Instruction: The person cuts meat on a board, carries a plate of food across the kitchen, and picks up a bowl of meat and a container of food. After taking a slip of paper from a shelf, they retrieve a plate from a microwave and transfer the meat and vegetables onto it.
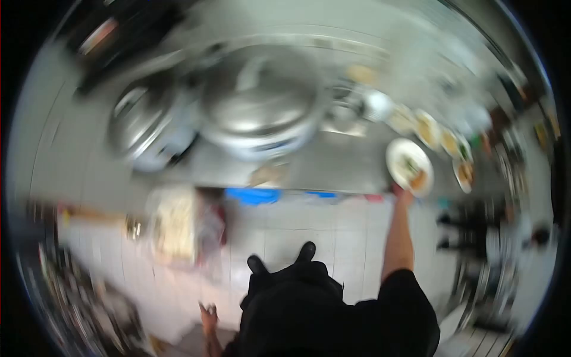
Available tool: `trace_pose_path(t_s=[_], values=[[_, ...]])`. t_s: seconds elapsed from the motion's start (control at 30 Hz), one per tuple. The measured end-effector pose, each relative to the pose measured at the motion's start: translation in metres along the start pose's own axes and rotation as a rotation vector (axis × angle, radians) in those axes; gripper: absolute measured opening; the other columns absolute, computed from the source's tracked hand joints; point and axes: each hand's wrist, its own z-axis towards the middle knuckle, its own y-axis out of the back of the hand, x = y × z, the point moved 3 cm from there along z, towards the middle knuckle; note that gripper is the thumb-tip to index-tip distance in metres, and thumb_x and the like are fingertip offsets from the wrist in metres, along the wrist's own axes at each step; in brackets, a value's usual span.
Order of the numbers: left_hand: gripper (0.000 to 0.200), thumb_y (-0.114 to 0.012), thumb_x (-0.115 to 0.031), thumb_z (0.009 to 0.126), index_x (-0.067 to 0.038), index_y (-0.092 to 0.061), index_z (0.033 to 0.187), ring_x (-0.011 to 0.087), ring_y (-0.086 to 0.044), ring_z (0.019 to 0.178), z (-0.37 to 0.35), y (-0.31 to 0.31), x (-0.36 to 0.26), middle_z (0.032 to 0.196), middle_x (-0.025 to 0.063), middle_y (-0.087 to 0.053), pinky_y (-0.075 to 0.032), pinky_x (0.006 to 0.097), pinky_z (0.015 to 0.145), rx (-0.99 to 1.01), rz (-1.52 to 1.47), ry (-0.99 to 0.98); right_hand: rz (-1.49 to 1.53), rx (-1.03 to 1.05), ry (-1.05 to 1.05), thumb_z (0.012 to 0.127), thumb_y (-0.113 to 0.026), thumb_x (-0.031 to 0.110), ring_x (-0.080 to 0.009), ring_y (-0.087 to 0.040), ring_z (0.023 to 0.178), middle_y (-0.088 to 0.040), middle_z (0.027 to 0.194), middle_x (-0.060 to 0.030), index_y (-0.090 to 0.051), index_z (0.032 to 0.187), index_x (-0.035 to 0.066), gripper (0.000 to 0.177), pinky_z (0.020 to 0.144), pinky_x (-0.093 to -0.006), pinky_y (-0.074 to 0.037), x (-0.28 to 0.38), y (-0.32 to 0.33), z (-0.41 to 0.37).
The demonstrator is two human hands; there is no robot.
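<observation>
My right hand (402, 194) reaches out to the metal counter and grips the near rim of a white oval plate (394, 156). Green and orange-brown food (411, 169) lies on that plate. Down at my left side, over the floor, hangs my left hand (208, 316), its fingers apart and nothing seen in them. Just beyond the held plate, several smaller dishes of food (449, 143) stand in a row along the counter. Motion blur hides the finer detail of the food and fingers.
A big lidded steel cooker (260, 98) and a smaller lidded one (146, 119) stand at the left of the counter (333, 169). Below, a clear-lined container of pale food (175, 225) stands at the left. Another person (496, 241) is at the far right.
</observation>
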Motion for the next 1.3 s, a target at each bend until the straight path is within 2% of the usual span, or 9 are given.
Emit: trace_pose_path(t_s=[0.17, 0.23, 0.33, 0.4, 0.47, 0.6, 0.87, 1.03, 1.3], values=[[0.095, -0.065, -0.045, 0.088, 0.008, -0.018, 0.151, 0.0418, -0.063, 0.113, -0.009, -0.014, 0.015, 0.121, 0.0307, -0.063, -0.051, 0.0447, 0.095, -0.039, 0.082, 0.135, 0.224, 0.04, -0.675, 0.105, -0.027, 0.048, -0.045, -0.035, 0.14, -0.029, 0.155, -0.0284, -0.025, 0.152, 0.001, 0.066, 0.111, -0.0593, -0.04, 0.109, -0.086, -0.052], [0.096, -0.064, -0.048, 0.088, 0.008, -0.018, 0.152, 0.0424, -0.063, 0.11, 0.011, -0.014, 0.023, 0.119, 0.0294, -0.065, -0.05, 0.045, 0.096, -0.016, -0.006, 0.135, 0.057, 0.062, -0.457, 0.101, -0.047, 0.047, -0.0448, -0.04, 0.137, -0.032, 0.152, -0.029, -0.016, 0.155, 0.007, 0.073, 0.106, -0.0515, -0.047, 0.144, -0.119, -0.12], [0.093, -0.065, -0.047, 0.087, 0.008, -0.024, 0.15, 0.041, -0.066, 0.103, 0.061, -0.007, 0.043, 0.108, 0.0245, -0.07, -0.053, 0.0478, 0.089, -0.024, -0.058, 0.085, -0.001, 0.12, -0.675, 0.099, -0.051, 0.047, -0.0373, -0.057, 0.12, -0.056, 0.136, -0.017, -0.044, 0.144, 0.011, 0.057, 0.101, -0.0532, -0.049, 0.12, -0.119, -0.19], [0.088, -0.064, -0.044, 0.089, 0.007, -0.026, 0.149, 0.0427, -0.066, 0.102, 0.09, -0.003, 0.04, 0.105, 0.0256, -0.069, -0.052, 0.051, 0.088, -0.045, -0.091, 0.029, 0.01, 0.828, -0.568, 0.098, -0.051, 0.041, -0.0355, -0.064, 0.109, -0.063, 0.128, -0.0166, -0.059, 0.13, 0.009, 0.046, 0.092, -0.0505, -0.052, 0.028, -0.091, -0.197], [0.084, -0.059, -0.045, 0.091, 0.007, -0.025, 0.149, 0.0445, -0.064, 0.104, 0.111, 0.021, 0.063, 0.108, 0.0282, -0.067, -0.051, 0.0509, 0.091, -0.013, -0.092, -0.099, -0.572, 0.575, -0.686, 0.098, -0.051, 0.04, -0.0359, -0.065, 0.107, -0.064, 0.126, -0.0171, -0.061, 0.127, 0.009, 0.044, 0.091, -0.0503, -0.052, 0.068, -0.133, -0.369], [0.083, -0.057, -0.045, 0.093, 0.003, -0.023, 0.151, 0.0437, -0.059, 0.115, 0.094, 0.135, 0.086, 0.12, 0.0284, -0.064, -0.047, 0.0493, 0.097, 0.002, -0.134, -0.147, -1.136, 1.05, -0.694, 0.097, -0.051, 0.038, -0.0365, -0.066, 0.104, -0.066, 0.12, -0.0183, -0.064, 0.12, 0.008, 0.041, 0.088, -0.0497, -0.052, 0.077, -0.223, -0.566], [0.064, -0.06, -0.039, 0.091, -0.004, -0.046, 0.143, 0.0389, -0.063, 0.112, 0.068, 0.327, 0.331, 0.12, 0.0218, -0.067, -0.05, 0.0459, 0.096, -0.493, -0.381, 0.402, -1.781, 2.254, 0.252, 0.094, -0.052, 0.034, -0.0379, -0.068, 0.097, -0.069, 0.108, -0.0207, -0.07, 0.107, 0.006, 0.036, 0.083, -0.0486, -0.053, 0.019, -0.395, -0.786], [0.048, -0.062, -0.04, 0.088, -0.009, -0.06, 0.125, 0.0387, -0.065, 0.107, -0.022, 0.242, 0.459, 0.116, 0.0199, -0.067, -0.052, 0.0482, 0.091, -0.611, -0.252, 0.908, -1.434, 2.491, 0.994, 0.09, -0.051, 0.03, -0.0421, -0.067, 0.084, -0.069, 0.087, -0.0233, -0.072, 0.086, 0.003, 0.035, 0.075, -0.0511, -0.052, 0.034, -0.591, -1.097], [0.057, -0.067, -0.049, 0.081, 0.001, -0.066, 0.107, 0.0427, -0.062, 0.11, -0.091, 0.163, 0.335, 0.113, 0.0265, -0.066, -0.05, 0.0502, 0.09, -0.18, -0.589, 1.338, -0.31, 2.706, 1.092, 0.096, -0.055, 0.026, -0.0364, -0.068, 0.07, -0.068, 0.075, -0.0201, -0.067, 0.104, 0.006, 0.024, 0.066, -0.046, -0.053, 0.141, -0.803, -1.554]])
